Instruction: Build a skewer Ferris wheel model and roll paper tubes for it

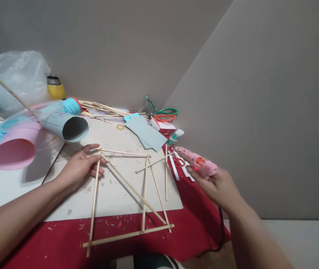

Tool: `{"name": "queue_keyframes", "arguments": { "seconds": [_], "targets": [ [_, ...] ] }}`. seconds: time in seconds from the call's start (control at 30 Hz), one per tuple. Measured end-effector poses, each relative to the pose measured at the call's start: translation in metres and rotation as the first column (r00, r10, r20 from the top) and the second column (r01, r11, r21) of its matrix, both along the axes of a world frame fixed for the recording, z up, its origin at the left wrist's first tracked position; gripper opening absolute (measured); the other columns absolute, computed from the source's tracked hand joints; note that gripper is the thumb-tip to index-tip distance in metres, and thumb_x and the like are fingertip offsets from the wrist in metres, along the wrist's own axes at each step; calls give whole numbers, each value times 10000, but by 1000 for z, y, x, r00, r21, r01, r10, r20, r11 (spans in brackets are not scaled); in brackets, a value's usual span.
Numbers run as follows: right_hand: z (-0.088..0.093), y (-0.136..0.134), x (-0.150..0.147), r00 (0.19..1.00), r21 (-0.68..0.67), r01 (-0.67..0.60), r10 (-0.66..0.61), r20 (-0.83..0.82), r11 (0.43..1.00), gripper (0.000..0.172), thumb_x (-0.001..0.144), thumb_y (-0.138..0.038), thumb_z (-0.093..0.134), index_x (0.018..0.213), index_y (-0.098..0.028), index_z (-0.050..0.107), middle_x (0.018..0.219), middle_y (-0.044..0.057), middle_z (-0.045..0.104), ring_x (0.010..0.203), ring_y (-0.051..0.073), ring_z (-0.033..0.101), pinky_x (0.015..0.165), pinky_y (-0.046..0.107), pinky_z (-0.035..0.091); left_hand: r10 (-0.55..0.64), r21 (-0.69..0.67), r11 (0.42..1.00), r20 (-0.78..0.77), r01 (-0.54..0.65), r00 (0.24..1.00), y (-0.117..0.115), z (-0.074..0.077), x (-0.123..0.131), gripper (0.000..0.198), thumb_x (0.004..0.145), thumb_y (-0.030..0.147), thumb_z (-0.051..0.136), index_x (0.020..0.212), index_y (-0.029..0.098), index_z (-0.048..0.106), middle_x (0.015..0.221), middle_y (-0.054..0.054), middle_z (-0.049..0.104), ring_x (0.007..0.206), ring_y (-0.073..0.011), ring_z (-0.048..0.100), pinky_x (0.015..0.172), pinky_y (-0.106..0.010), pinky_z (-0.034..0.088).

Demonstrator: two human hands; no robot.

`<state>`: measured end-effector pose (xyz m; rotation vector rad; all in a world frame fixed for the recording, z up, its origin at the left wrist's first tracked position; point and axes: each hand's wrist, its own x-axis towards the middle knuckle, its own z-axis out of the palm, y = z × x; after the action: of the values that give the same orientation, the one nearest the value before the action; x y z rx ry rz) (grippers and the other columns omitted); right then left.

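My left hand [79,167] is closed on the upper left corner of a frame of thin wooden sticks [126,236], thumb and fingers around the joint. Amber blobs show at several of its corners, and one stick crosses it diagonally. At the right, my right hand [222,186] grips a pink hot glue gun [195,160], its nozzle toward the left. Near the nozzle, a slanting stick [155,162] crosses the right part of the frame. Another loose stick [166,175] lies upright in view, beside the frame.
Pink [14,149] and grey paper tubes [55,125] stand out at left, before a plastic bag [19,74] and yellow bottle [55,90]. Behind lie a bundle of sticks [106,108], grey paper [145,130] and green-handled scissors [166,111]. A glue stick [176,136] is near the nozzle.
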<state>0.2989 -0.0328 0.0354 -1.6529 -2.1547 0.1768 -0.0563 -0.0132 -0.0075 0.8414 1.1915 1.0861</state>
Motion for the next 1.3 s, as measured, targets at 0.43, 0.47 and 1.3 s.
{"name": "queue_keyframes", "arguments": {
  "seconds": [0.43,0.47,1.3],
  "targets": [
    [-16,-9,5,966,-40,143,-131,221,989,430,862,-557,504,1072,-213,652,964,161,728,753,295,690,577,362,487,-4,-34,999,28,5,1000,-2,0,0,415,835,71,534,1232,128,431,754,-55,680,453,-133,613,443,-262,545],
    [-9,-11,-13,988,-27,62,-58,141,998,404,877,-541,499,1079,-223,646,993,142,727,740,266,686,593,351,500,-3,-34,999,32,4,999,-2,0,0,407,834,71,534,1223,130,430,753,-55,678,451,-131,610,446,-262,545],
    [-16,33,-177,909,-695,-382,112,-402,609,323,895,-324,505,602,-213,425,422,-79,437,360,72,373,387,201,269,-55,-24,998,35,56,998,-2,-8,1,334,866,80,480,1194,130,441,709,-43,664,454,-134,613,411,-222,503]
  ]
}}
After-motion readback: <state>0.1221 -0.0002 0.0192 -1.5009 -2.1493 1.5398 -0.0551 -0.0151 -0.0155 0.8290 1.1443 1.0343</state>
